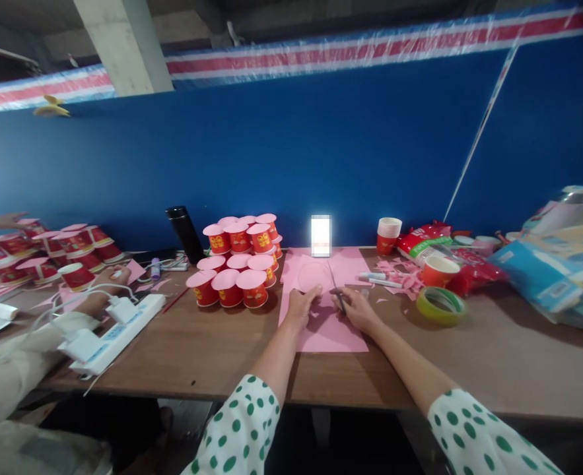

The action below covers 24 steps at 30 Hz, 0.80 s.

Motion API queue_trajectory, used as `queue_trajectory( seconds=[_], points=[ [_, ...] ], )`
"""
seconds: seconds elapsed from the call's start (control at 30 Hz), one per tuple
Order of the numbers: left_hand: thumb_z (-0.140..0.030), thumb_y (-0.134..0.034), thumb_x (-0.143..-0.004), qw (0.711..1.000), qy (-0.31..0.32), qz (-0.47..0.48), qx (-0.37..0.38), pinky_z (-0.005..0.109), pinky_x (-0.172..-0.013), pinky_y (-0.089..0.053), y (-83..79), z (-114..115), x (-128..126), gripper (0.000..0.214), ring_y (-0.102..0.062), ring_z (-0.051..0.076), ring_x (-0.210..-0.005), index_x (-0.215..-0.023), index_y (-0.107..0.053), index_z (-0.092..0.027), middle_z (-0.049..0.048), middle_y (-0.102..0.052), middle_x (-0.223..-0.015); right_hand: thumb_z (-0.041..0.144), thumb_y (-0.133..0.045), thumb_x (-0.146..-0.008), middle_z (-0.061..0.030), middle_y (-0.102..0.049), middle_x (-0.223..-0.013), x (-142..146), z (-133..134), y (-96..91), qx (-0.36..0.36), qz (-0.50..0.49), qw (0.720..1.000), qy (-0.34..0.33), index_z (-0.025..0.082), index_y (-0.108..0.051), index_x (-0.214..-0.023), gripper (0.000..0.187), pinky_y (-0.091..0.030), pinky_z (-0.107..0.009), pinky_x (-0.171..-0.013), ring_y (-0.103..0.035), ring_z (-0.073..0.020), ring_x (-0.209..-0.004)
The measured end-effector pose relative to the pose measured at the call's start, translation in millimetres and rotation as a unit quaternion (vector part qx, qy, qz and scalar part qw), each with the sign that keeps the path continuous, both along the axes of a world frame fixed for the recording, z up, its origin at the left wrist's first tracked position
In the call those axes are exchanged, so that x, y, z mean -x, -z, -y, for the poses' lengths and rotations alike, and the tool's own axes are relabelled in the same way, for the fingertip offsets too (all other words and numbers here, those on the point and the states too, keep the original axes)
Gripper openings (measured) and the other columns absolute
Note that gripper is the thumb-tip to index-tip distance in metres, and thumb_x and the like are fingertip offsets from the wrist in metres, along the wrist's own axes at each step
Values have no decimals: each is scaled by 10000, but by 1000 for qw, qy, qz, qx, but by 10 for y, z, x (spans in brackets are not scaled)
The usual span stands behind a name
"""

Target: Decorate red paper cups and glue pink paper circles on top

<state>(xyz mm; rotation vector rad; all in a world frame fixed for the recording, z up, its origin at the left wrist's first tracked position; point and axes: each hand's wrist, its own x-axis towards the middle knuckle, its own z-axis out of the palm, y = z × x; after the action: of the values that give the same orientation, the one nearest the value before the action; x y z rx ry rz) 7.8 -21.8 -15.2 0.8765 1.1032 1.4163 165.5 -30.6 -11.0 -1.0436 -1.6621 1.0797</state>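
Observation:
My right hand (358,309) is closed round the handles of dark scissors (339,297), their blades pointing away from me. On the left, my left hand (304,307) pinches the near edge of a piece of pink paper (315,272) that bears a faint round outline. The scissor blades lie at the right side of this piece. Beneath both hands, larger pink sheets (331,340) rest on the brown table (232,356). Left of the sheets, red paper cups (226,288) stand upside down in stacked layers with pink paper discs between and on top.
Markers (380,280), pink scraps (403,270), green tape (440,305) and stacked cups (388,235) sit to the right. A black flask (185,234) and a white power strip (117,334) stand left, beside a co-worker's hand (110,277). A blue partition (296,145) borders the back.

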Motion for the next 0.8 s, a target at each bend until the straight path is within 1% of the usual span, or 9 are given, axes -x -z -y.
queue_trajectory(
  seconds=[0.17,0.5,0.8],
  points=[
    [-438,-785,-503,1000,-10,3,3,212,-359,-352,10,-20,-11,396,-505,109,-399,-568,-632,-79,55,-581,-476,396,-589,-765,27,-582,-556,4,4,-3,1,-1,1000,-1,142,-590,-1017,358,-459,-227,-415,-554,-119,-421],
    [-452,-782,-499,1000,-10,-4,8,217,-341,-343,22,-29,-4,406,-499,115,-393,-579,-638,-82,55,-583,-478,382,-594,-763,29,-578,-556,-1,8,-16,-1,4,1000,0,149,-593,-1009,339,-457,-230,-424,-554,-122,-430],
    [-459,-776,-510,1000,-10,-12,5,222,-344,-358,39,-28,-7,407,-489,111,-379,-581,-640,-82,44,-571,-464,423,-596,-750,35,-566,-545,9,40,-66,2,-1,1000,3,144,-594,-987,366,-443,-228,-413,-544,-119,-421]
  ],
)
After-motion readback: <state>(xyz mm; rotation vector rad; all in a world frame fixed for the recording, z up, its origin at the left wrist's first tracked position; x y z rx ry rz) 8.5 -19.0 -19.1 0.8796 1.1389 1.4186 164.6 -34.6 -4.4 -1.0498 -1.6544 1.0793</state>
